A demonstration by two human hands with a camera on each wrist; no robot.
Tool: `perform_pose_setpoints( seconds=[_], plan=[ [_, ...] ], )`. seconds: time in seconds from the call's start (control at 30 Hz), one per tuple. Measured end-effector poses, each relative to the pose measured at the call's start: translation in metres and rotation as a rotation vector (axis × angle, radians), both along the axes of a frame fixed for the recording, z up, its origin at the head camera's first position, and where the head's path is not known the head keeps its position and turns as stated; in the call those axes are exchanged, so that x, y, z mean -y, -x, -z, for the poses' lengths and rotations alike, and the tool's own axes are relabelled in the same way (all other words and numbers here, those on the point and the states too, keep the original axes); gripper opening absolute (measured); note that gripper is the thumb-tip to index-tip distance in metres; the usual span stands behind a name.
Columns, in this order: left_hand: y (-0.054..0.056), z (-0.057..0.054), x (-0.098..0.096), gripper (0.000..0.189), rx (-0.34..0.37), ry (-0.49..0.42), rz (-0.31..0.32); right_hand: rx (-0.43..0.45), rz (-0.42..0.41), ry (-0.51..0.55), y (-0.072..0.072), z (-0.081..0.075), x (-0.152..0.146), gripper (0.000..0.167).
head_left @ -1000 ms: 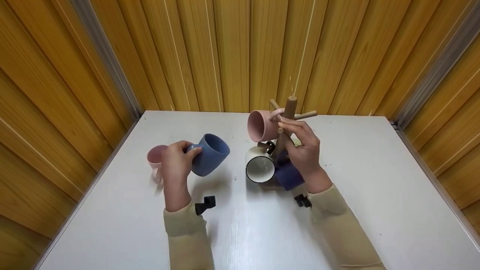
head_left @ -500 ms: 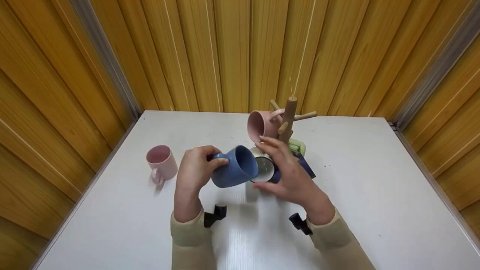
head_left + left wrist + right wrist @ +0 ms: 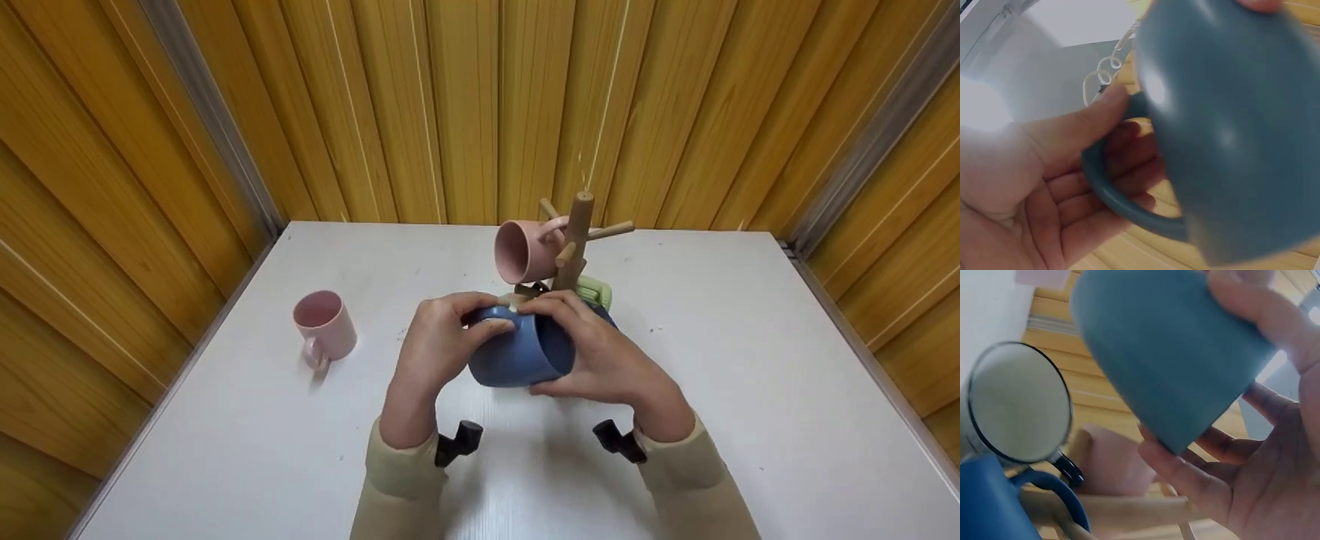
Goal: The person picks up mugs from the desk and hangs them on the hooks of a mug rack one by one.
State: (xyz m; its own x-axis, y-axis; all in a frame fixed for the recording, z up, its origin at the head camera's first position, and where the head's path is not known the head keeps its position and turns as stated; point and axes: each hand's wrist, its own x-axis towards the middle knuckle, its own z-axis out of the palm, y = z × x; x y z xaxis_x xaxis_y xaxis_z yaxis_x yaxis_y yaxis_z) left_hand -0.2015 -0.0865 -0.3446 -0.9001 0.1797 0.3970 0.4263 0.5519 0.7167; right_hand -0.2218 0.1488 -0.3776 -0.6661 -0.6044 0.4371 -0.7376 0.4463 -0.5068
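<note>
A blue mug [image 3: 514,356] is held up in front of the mug tree [image 3: 579,225], its mouth turned to the right. My left hand [image 3: 442,337] pinches its handle [image 3: 1129,208] between thumb and fingers. Around the rim side curls my right hand [image 3: 600,352], thumb below and fingers above. On the wooden tree a pink mug [image 3: 521,251] hangs by its handle from an upper peg. Lower on it hang a white mug with a black rim [image 3: 1019,402] and a dark blue mug [image 3: 994,500], both mostly hidden in the head view.
Another pink mug [image 3: 326,326] stands upright on the white table [image 3: 225,450] at the left. Behind the right hand a light green mug [image 3: 595,292] shows on the tree. Bare pegs [image 3: 611,231] stick out near the top. Wood-patterned walls [image 3: 457,112] enclose the table.
My left hand has carried the blue mug rightward to the front of the tree. The right hand has left the hanging pink mug's handle and now grips the blue mug.
</note>
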Motion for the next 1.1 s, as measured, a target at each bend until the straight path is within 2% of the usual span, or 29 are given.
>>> perform_pose_setpoints(
  seconds=[0.07, 0.13, 0.23, 0.3, 0.4, 0.47, 0.6, 0.73, 0.93, 1.1],
  plan=[
    [0.001, 0.002, -0.003, 0.034, -0.005, -0.058, 0.002, 0.03, -0.01, 0.051, 0.002, -0.004, -0.009, 0.093],
    [0.003, 0.003, -0.005, 0.039, 0.017, -0.121, -0.016, 0.059, 0.015, 0.093, 0.003, -0.007, -0.019, 0.093],
    [0.007, 0.006, -0.007, 0.044, 0.088, -0.182, -0.059, 0.101, 0.091, 0.151, 0.005, -0.01, -0.032, 0.094],
    [0.011, 0.008, -0.008, 0.047, 0.156, -0.175, -0.063, 0.117, 0.15, 0.172, 0.007, -0.01, -0.039, 0.093],
    [0.019, 0.011, -0.01, 0.045, 0.254, -0.136, -0.014, 0.138, 0.205, 0.198, 0.012, -0.01, -0.046, 0.093],
    [0.024, 0.015, -0.014, 0.042, 0.295, -0.114, 0.036, 0.149, 0.227, 0.213, 0.016, -0.008, -0.048, 0.094],
    [0.032, 0.021, -0.025, 0.038, 0.331, -0.125, 0.079, 0.189, 0.268, 0.231, 0.025, -0.005, -0.05, 0.094],
    [0.037, 0.027, -0.033, 0.037, 0.361, -0.162, 0.07, 0.242, 0.296, 0.23, 0.031, -0.001, -0.053, 0.091],
    [0.045, 0.034, -0.038, 0.034, 0.406, -0.192, 0.053, 0.294, 0.293, 0.229, 0.04, 0.006, -0.056, 0.088],
    [0.049, 0.037, -0.038, 0.034, 0.412, -0.196, 0.031, 0.319, 0.299, 0.226, 0.044, 0.008, -0.056, 0.088]
  ],
)
